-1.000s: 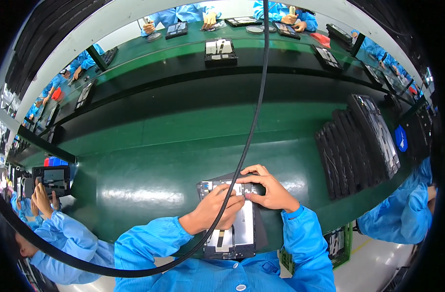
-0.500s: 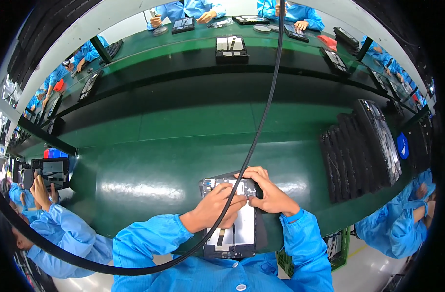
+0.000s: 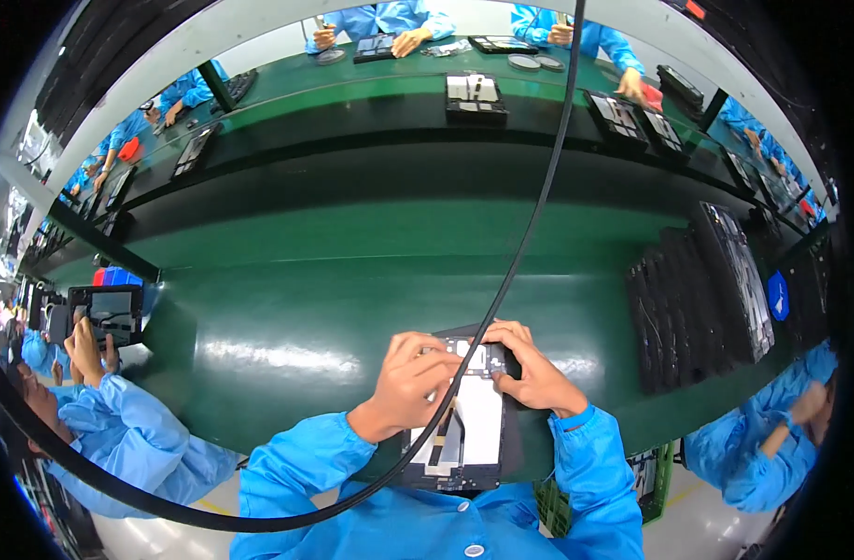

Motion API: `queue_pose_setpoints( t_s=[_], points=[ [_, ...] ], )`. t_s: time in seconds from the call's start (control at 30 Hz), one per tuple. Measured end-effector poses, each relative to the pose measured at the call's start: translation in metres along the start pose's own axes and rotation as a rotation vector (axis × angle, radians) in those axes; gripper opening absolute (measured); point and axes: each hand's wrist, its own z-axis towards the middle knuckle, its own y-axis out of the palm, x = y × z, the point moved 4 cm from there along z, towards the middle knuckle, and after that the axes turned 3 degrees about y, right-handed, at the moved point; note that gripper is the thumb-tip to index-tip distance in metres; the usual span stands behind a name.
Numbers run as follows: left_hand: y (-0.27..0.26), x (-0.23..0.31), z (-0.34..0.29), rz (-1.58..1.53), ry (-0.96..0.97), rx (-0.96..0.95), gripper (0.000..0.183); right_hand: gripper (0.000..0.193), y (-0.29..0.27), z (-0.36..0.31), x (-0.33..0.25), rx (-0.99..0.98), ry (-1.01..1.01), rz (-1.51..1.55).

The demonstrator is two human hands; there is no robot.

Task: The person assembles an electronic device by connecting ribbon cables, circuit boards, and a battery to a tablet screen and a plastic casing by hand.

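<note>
An opened tablet [image 3: 481, 417] lies in front of me with its inside up, showing a large white panel, a dark circuit strip at the top and flat ribbon cables. Under it is a dark flat sheet or pad [image 3: 511, 448]. My right hand [image 3: 536, 373] grips the tablet's upper right edge, thumb on the top side and fingers curled over the far rim. Over the tablet's upper left part is my left hand [image 3: 410, 385], its fingers drawn together as in a pinch; whatever they hold is hidden. A black cable crosses in front of the tablet and the left fingertips.
At right stands a stack of black tablet trays [image 3: 679, 308] beside a blue object [image 3: 778, 296]. A raised shelf [image 3: 352, 140] runs across the bench [image 3: 278, 308], carrying more opened tablets [image 3: 476, 98]. A green crate [image 3: 658, 485] sits below. Co-workers are at left, right and across.
My left hand has lifted slightly and shifted left, uncovering more of the tablet. My right hand keeps its hold. Across the bench, a co-worker's hand has reached toward a red object, and the view has shifted.
</note>
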Motion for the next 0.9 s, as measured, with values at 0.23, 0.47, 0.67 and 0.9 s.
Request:
queue_pose_setpoints(
  t_s=[0.23, 0.47, 0.67, 0.9],
  points=[
    [-0.044, 0.005, -0.054, 0.220, -0.228, 0.056, 0.029, 0.067, -0.005, 0.000, -0.006, 0.028, 0.058, 0.031],
    [-0.031, 0.021, -0.082, 0.371, -0.186, -0.042, 0.038, 0.042, 0.013, 0.005, -0.044, 0.259, -0.075, -0.212],
    [-0.036, 0.017, -0.082, 0.389, -0.149, -0.079, 0.039, 0.020, 0.066, -0.004, -0.064, 0.309, -0.201, -0.658],
    [-0.033, 0.013, -0.086, 0.334, -0.101, -0.055, 0.040, 0.028, 0.081, -0.018, -0.067, 0.347, -0.192, -0.725]
  ],
)
